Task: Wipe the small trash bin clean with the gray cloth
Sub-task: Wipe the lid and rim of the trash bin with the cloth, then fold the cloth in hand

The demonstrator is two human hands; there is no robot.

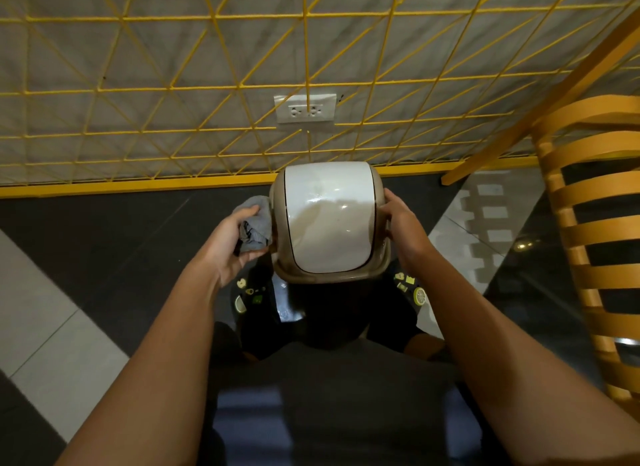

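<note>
Bin (329,223) between hands; left hand (230,242) grips cloth (258,228).

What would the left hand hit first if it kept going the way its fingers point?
The left hand would most likely meet the trash bin on its left side, with the gray cloth it grips squeezed between. Depth is hard to judge from above.

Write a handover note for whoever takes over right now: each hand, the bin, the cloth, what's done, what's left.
Left hand grips the bunched gray cloth at the left side of the small trash bin.
Right hand holds the bin's right rim, steadying it.
Bin stands on the dark floor by the yellow grid.
Done: cannot tell how much is wiped.
Left: wipe the white lid, rim and sides.
</note>
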